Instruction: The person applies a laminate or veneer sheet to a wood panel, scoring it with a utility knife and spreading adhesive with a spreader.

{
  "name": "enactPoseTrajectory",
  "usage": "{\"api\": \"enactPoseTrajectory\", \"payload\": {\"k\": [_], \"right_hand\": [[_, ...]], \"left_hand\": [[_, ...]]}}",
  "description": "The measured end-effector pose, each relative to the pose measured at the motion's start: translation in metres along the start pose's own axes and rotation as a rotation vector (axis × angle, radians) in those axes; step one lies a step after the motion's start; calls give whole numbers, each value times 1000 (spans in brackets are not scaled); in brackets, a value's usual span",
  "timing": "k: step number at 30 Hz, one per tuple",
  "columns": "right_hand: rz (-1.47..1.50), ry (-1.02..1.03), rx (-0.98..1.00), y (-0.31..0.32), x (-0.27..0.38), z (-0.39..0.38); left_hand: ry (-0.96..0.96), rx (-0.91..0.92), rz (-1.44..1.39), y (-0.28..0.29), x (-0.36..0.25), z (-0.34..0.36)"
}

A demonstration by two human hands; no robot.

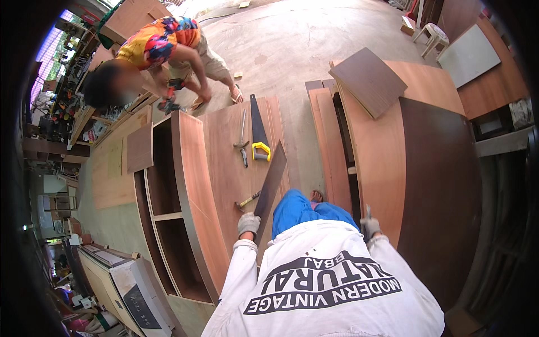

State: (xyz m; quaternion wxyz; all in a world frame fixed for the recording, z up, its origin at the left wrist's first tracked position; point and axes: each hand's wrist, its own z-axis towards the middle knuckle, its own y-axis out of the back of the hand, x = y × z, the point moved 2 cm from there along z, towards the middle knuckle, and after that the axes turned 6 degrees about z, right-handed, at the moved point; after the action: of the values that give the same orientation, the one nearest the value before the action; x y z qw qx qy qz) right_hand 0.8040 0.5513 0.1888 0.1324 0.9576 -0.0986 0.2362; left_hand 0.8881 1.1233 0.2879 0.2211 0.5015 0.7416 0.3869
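My left hand, in a grey work glove, is closed on a long narrow dark board that slants up and away from me. My gloved right hand is closed around a small slim tool beside the right-hand cabinet; its kind is too small to make out. On the wooden panel ahead lie a hammer, a handsaw with a yellow and black handle, and a long metal bar clamp. The hammer's head is close to my left hand.
A cabinet carcass with open compartments lies to the left. At right, a loose dark board rests on a large cabinet. Beyond the left cabinet, a co-worker bends over with a drill. A stool stands far right.
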Motion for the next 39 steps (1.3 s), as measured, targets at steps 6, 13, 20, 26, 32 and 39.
{"api": "enactPoseTrajectory", "payload": {"k": [6, 13, 20, 26, 32, 39], "right_hand": [[-14, 180, 214, -141, 364, 76], [208, 317, 288, -256, 620, 206], [812, 102, 443, -271, 734, 237], [877, -85, 421, -318, 842, 315], [907, -284, 251, -380, 970, 481], [703, -11, 287, -452, 1317, 615]], "left_hand": [[6, -39, -134, 113, -67, 150], [71, 155, -104, 263, -128, 358], [63, 133, -11, 433, -210, 535], [122, 119, -45, 528, -267, 726], [205, 91, -44, 642, -337, 868], [168, 171, 30, 794, -479, 1042]]}}
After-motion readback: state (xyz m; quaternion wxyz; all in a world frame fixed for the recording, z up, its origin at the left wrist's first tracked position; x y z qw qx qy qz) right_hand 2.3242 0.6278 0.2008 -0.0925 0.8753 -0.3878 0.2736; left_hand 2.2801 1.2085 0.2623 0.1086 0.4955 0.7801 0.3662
